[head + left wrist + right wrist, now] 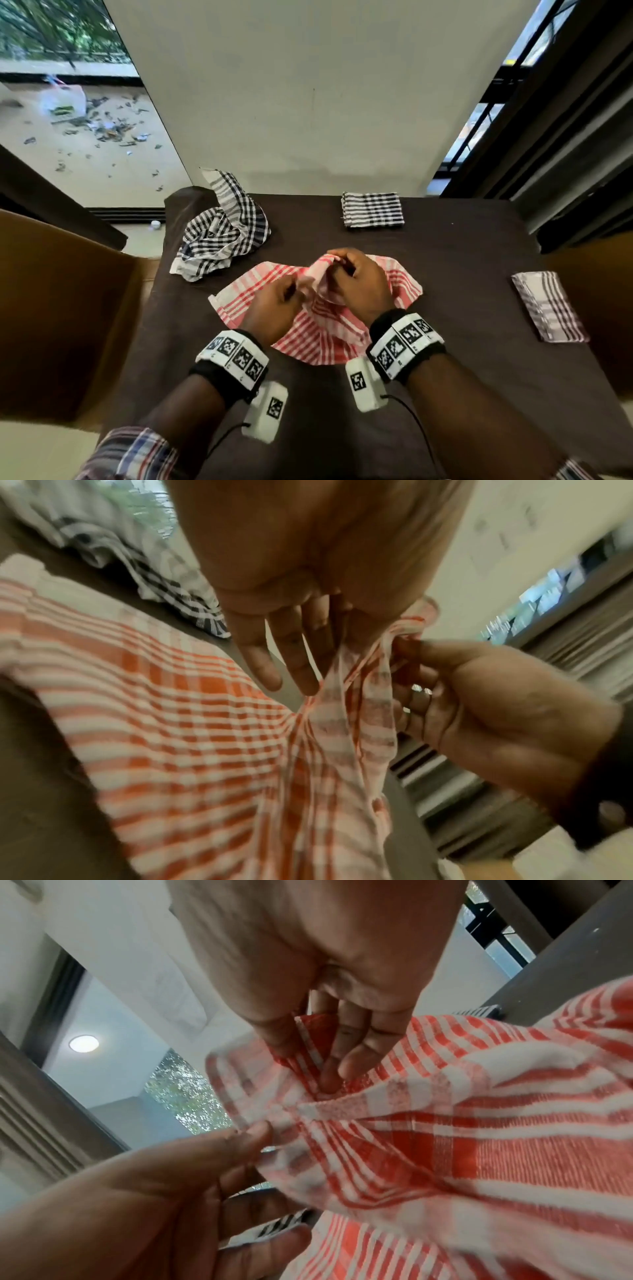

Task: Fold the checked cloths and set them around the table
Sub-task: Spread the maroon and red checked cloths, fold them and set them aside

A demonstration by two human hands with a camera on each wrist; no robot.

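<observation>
A red-and-white checked cloth [322, 329] lies spread and rumpled on the middle of the dark brown table [452, 267]. Both hands lift a bunched part of it. My left hand [291, 291] pinches the raised edge between thumb and forefinger, its other fingers [260, 658] hanging straight. Close beside it to the right, my right hand [339, 265] pinches the same raised fold; in the right wrist view the fingertips [325, 1069] press into the red cloth [496, 1123]. The red cloth [171, 723] falls away to the table below.
A crumpled black-and-white checked cloth [222, 233] sits at the table's far left. One folded black-and-white cloth [372, 209] lies at the far edge, another folded cloth [548, 306] at the right edge. A brown panel [61, 308] stands close on the left. A wall rises behind the table.
</observation>
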